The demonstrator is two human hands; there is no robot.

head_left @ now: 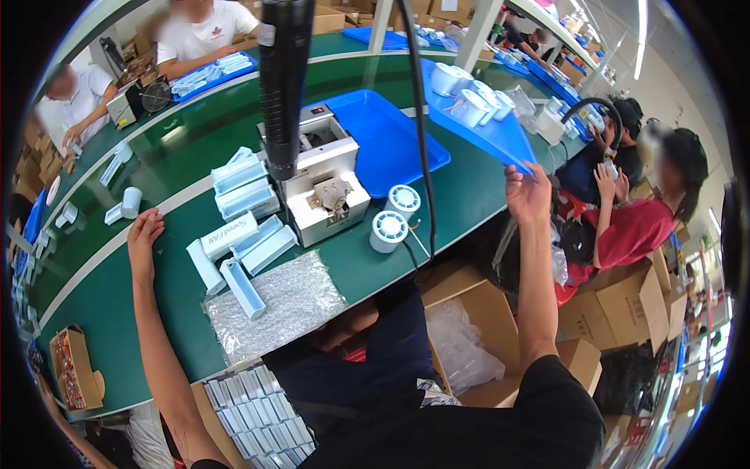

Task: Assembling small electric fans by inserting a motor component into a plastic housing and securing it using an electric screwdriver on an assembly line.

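At the right, my right hand [529,194] grips the near corner of a blue tray [491,138], thumb and fingers closed on its edge. The tray is tilted and carries several white round fan parts [473,107]. My left hand [146,234] hangs over the left part of the bench, its fingers loosely bent and apart, with nothing seen in them. Beyond its fingertips lies a pale blue cylindrical part [131,202]. To its right are stacked pale blue plastic housings [242,187] and loose ones [242,288] partly on a sheet of bubble wrap [273,309].
A metal bench machine [326,207] stands mid-bench below a black hanging tube [280,86]. Near it are an empty blue tray [391,141] and two round fan parts [388,230]. Open cartons [500,313] sit below the bench edge; co-workers sit around it.
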